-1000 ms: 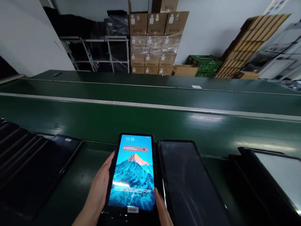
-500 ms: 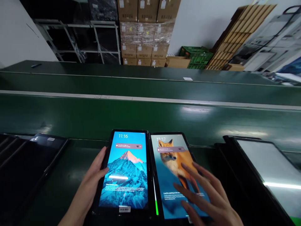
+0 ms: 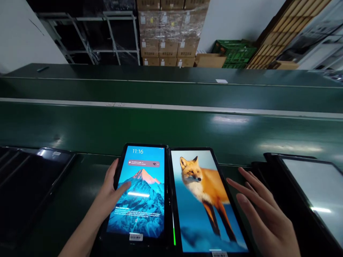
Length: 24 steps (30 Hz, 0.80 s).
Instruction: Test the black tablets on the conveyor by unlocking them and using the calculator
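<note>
Two lit tablets lie side by side, upright in my view. The left tablet (image 3: 139, 194) shows a snowy mountain and the time 11:16, with a barcode label below the screen. My left hand (image 3: 112, 191) grips its left edge, the thumb over the glass and the other fingers partly hidden behind the edge. On the right tablet (image 3: 206, 200) a fox stands against blue, and no clock or text shows. Beside that tablet's right edge hovers my right hand (image 3: 265, 210), fingers stretched and apart, holding nothing.
Dark tablets (image 3: 34, 178) lie at the left. More devices, one with a pale lit screen (image 3: 316, 185), are at the right. A green conveyor surface (image 3: 134, 125) runs across, with a white strip (image 3: 187, 109) behind it. Cartons (image 3: 167, 46) and green crates (image 3: 235, 51) stand beyond.
My right hand has moved right, off the fox screen. The clock, notification and text there have gone. My left thumb reaches further onto the mountain screen.
</note>
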Tool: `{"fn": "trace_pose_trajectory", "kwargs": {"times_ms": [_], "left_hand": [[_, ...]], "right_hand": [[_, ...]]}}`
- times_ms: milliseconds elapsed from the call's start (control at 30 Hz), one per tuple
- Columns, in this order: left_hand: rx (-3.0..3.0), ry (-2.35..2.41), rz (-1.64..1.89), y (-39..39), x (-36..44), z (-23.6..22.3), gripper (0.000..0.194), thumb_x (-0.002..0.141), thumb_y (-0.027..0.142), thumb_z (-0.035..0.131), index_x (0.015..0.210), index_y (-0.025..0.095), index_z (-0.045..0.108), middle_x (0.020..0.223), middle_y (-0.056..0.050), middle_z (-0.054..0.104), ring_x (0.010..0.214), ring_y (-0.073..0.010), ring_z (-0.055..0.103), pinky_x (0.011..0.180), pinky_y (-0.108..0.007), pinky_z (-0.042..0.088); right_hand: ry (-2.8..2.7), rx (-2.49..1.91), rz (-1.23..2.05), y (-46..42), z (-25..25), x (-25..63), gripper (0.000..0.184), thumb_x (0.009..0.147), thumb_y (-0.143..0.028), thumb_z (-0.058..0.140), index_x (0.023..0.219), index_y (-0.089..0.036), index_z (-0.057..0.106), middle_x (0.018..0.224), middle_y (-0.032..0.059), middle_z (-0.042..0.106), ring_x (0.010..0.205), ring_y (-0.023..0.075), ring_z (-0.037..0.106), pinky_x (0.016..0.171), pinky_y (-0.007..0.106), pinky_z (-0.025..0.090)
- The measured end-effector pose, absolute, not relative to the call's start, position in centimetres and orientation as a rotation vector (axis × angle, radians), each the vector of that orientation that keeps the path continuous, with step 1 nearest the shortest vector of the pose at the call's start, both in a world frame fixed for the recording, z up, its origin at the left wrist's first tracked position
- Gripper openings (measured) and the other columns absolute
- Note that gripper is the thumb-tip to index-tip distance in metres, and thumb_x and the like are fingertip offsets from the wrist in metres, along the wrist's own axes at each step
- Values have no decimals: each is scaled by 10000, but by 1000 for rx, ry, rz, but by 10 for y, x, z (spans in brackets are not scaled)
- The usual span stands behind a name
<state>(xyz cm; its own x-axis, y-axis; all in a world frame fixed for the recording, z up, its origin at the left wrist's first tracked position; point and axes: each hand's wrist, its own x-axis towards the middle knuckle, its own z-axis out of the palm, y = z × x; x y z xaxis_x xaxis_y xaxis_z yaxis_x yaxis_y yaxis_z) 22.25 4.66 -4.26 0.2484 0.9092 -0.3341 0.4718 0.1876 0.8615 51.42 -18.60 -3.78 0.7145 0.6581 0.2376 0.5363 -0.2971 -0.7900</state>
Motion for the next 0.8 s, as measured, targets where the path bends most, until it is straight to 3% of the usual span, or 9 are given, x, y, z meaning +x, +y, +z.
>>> {"fn": "trace_pose_trajectory", "kwargs": {"times_ms": [100, 233, 333, 433, 633, 733, 800], "left_hand": [[1263, 1462, 612, 58, 235, -37, 900, 832, 512, 713, 1591, 247, 309, 1648, -96, 339, 1510, -331, 306, 1228, -446, 289], [966, 1329, 692, 63, 236, -28, 736, 890, 513, 610, 1522, 178, 433, 1534, -97, 522, 1451, -343, 412, 1174, -437, 403], [957, 1241, 709, 61, 227, -31, 729, 873, 564, 609, 1469, 158, 499, 1489, -114, 567, 1451, -367, 403, 1176, -475, 403], [972, 1241, 641, 60, 220, -35, 771, 841, 589, 655, 1477, 186, 489, 1479, -122, 575, 1442, -372, 418, 1199, -498, 362], [1163, 1243, 456, 58, 210, -35, 846, 838, 620, 650, 1560, 282, 368, 1630, -86, 378, 1504, -371, 301, 1201, -496, 352], [1420, 1166, 317, 56, 197, -31, 960, 869, 586, 653, 1632, 350, 120, 1709, -68, 161, 1546, -367, 172, 1221, -546, 275], [1568, 1096, 191, 53, 189, -28, 1025, 880, 555, 670, 1617, 430, -32, 1726, -35, 34, 1555, -379, 100, 1205, -600, 266]], "right_hand": [[-851, -1986, 227, -188, -39, 517, 348, 917, -565, 605, 1174, -379, 747, 1448, 1, 590, 1365, 389, 513, 1046, 617, 513], [-780, -2004, 345, -194, -50, 522, 494, 910, -569, 615, 1373, -398, 616, 1434, 22, 605, 1280, 387, 593, 937, 558, 604], [-781, -1954, 456, -199, -57, 525, 572, 922, -537, 615, 1471, -420, 503, 1469, 32, 573, 1289, 360, 589, 895, 449, 640], [-764, -1923, 577, -199, -56, 524, 628, 923, -544, 612, 1513, -445, 422, 1483, 37, 561, 1340, 345, 539, 920, 440, 619], [-701, -2020, 826, -198, -42, 522, 877, 845, -698, 604, 1585, -450, 204, 1605, 72, 399, 1464, 386, 358, 1029, 608, 476], [-915, -2085, 922, -207, -43, 523, 1068, 812, -709, 631, 1599, -447, -41, 1689, 90, 182, 1504, 425, 214, 1080, 688, 351], [-1072, -2100, 1009, -214, -46, 524, 1180, 783, -703, 670, 1578, -439, -161, 1708, 100, 10, 1499, 458, 173, 1077, 701, 346]]}}
